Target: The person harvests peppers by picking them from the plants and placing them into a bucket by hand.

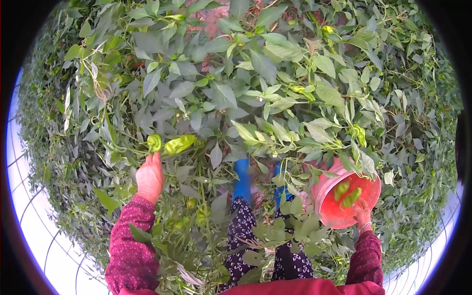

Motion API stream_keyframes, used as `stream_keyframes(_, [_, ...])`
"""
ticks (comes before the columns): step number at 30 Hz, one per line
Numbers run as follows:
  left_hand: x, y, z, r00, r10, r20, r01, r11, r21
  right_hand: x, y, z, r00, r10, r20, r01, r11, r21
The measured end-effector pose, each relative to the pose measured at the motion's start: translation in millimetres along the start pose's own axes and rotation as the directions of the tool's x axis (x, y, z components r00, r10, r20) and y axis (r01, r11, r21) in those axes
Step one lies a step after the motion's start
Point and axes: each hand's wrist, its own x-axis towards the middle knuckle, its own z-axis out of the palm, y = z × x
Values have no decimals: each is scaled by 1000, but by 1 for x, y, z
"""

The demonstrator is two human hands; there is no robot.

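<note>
We see a pink-red bucket (326,199) at the right, two green peppers (351,197) inside; our right hand (363,214) grips its rim, fingers curled. Our left hand (150,178), fingers nearly together, touches a hanging green pepper (154,143) among the leaves.

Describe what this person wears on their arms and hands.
Long maroon sleeves with small pale dots cover both arms. The left hand and right hand are ungloved. A thin pale band shows at the right wrist, possibly a bracelet.
</note>
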Motion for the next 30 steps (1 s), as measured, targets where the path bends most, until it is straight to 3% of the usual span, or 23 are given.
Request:
stream_keyframes(3, [-21, 4, 12, 999, -37, -24, 34, 996, -87, 17, 19, -8, 955, -237, 177, 279, 920, -276])
stream_keyframes(4, [-28, 8, 15, 998, -53, -26, 49, 991, -122, 20, 23, -13, 931, -238, 276, 302, 928, -217])
stream_keyframes(6, [-38, 17, 21, 995, -92, -48, 82, 981, -178, -48, -60, 16, 854, -246, 459, 321, 943, -91])
stream_keyframes(8, [-47, 23, 25, 990, -82, -116, 50, 965, -258, -102, -125, 58, 623, -464, 629, 594, 805, 6])
stream_keyframes(9, [-50, 26, 26, 985, -82, -152, 33, 954, -298, -131, -165, 83, 487, -447, 750, 661, 750, 17])
stream_keyframes(10, [-54, 29, 27, 982, -72, -177, 8, 940, -342, -146, -178, 117, 413, -434, 800, 579, 804, 137])
stream_keyframes(12, [-63, 40, 27, 983, -95, -157, 25, 916, -400, -177, -210, 194, 106, -662, 742, 802, 498, 330])
stream_keyframes(14, [-71, 50, 28, 979, -101, -175, 12, 892, -451, -193, -217, 273, -116, -737, 666, 908, 193, 372])
stream_keyframes(15, [-71, 54, 27, 977, -118, -175, 19, 876, -483, -200, -215, 312, -181, -690, 700, 934, 103, 343])
stream_keyframes(17, [-75, 61, 25, 975, -153, -160, 40, 834, -550, -221, -211, 360, -202, -668, 716, 970, -35, 241])
stream_keyframes(19, [-76, 64, 26, 973, -174, -149, 53, 804, -592, -231, -198, 391, -128, -688, 715, 984, 4, 180])
stream_keyframes(20, [-76, 65, 25, 971, -182, -153, 51, 789, -612, -233, -198, 392, -161, -768, 620, 976, -33, 214])
stream_keyframes(23, [-78, 67, 27, 971, -168, -170, 19, 763, -646, -236, -204, 387, -95, -751, 654, 975, 63, 215])
stream_keyframes(28, [-79, 69, 29, 965, -124, -231, -38, 804, -593, -233, -207, 380, -119, -587, 801, 981, 57, 187])
stream_keyframes(30, [-81, 72, 30, 976, -78, -203, -40, 854, -518, -233, -200, 372, -51, -532, 845, 974, 159, 159])
